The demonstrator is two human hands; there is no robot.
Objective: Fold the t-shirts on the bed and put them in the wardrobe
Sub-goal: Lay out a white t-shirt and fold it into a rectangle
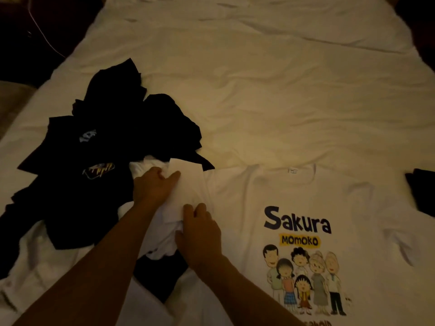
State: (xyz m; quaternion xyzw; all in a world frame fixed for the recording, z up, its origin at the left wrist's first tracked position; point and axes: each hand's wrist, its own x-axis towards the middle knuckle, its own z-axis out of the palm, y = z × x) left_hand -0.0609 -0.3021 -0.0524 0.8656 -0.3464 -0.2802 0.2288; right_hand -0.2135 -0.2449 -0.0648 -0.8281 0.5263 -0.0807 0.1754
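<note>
A white t-shirt (pixel 303 189) with a "Sakura Momoko" cartoon print lies face up and spread flat on the bed at the right. Its left sleeve (pixel 186 182) stretches out toward a pile of black t-shirts (pixel 113 142). My left hand (pixel 154 187) pinches the upper part of that sleeve. My right hand (pixel 200 234) grips the bunched white cloth at the sleeve's lower edge, fingers curled into it. Some white fabric (pixel 162 245) lies crumpled under my forearms, over the black pile.
The bed's white sheet (pixel 270 78) spreads wide beyond the shirts. Another dark garment (pixel 421 191) lies at the right edge. Dark floor and a thin cable (pixel 44 36) show past the bed's left side.
</note>
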